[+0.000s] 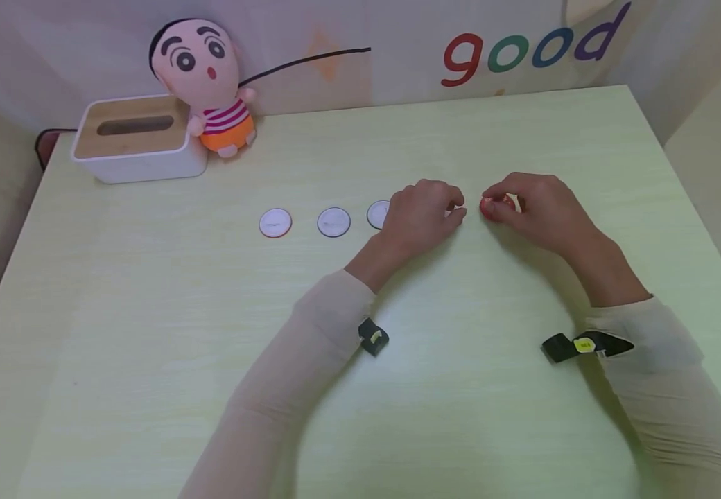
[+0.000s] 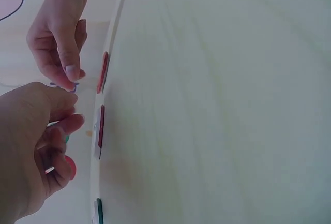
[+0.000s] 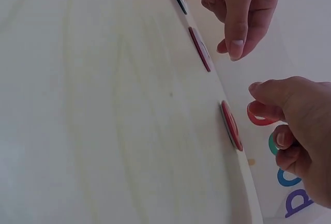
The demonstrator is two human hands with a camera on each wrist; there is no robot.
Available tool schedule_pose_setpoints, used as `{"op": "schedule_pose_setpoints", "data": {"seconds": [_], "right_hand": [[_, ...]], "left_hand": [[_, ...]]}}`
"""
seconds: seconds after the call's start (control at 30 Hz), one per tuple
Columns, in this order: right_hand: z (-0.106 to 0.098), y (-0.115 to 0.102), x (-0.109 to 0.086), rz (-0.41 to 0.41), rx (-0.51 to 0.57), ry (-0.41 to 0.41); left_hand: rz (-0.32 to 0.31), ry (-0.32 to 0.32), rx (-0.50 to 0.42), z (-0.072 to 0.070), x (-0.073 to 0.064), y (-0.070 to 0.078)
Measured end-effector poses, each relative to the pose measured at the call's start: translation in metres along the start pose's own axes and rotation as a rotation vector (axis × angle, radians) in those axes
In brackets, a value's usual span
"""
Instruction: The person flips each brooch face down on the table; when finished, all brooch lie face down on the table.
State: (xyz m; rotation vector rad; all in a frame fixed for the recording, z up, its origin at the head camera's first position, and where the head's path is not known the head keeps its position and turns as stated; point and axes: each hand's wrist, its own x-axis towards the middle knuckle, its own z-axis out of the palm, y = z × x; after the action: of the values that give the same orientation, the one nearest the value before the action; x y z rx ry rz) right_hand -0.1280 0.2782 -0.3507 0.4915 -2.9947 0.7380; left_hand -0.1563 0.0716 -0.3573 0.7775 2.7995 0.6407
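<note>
My right hand (image 1: 544, 208) hovers over a red disc (image 3: 231, 125), thumb and forefinger slightly apart and a gap showing between them and the disc. The disc lies on the table, its red face up. Just left of it, my left hand (image 1: 426, 215) hangs above the table with loosely bent fingers and holds nothing. Beneath that hand a round white disc (image 1: 376, 214) is partly hidden. Two more white discs, one dark-rimmed (image 1: 333, 222) and one red-rimmed (image 1: 275, 222), continue the row leftward.
At the back left of the pale table (image 1: 179, 312) stands a white tissue box (image 1: 148, 165) with a wooden lid. Against it leans a plush doll (image 1: 201, 76) in orange shorts. Behind the table's far edge, a backdrop carries the coloured word "good" (image 1: 508, 54).
</note>
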Motion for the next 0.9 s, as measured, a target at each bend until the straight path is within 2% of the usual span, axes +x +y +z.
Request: {"op": "schedule_pose_setpoints", "data": {"seconds": [0.13,0.3,0.43,0.57,0.9], "right_hand": [[-0.005,0.012,0.0,0.055,-0.001,-0.018],[-0.008,0.025,0.002,0.157,0.06,-0.114],[-0.01,0.036,0.002,0.206,0.094,-0.182],[-0.011,0.043,0.003,0.212,0.088,-0.208],[-0.008,0.047,0.01,0.185,0.121,-0.211]], "left_hand": [[-0.019,-0.011,-0.001,0.003,0.007,0.005],[-0.053,-0.05,0.015,0.006,0.017,0.011],[-0.071,-0.083,0.035,0.008,0.024,0.016],[-0.071,-0.108,0.047,0.011,0.029,0.02],[-0.05,-0.164,0.117,0.016,0.039,0.036]]}}
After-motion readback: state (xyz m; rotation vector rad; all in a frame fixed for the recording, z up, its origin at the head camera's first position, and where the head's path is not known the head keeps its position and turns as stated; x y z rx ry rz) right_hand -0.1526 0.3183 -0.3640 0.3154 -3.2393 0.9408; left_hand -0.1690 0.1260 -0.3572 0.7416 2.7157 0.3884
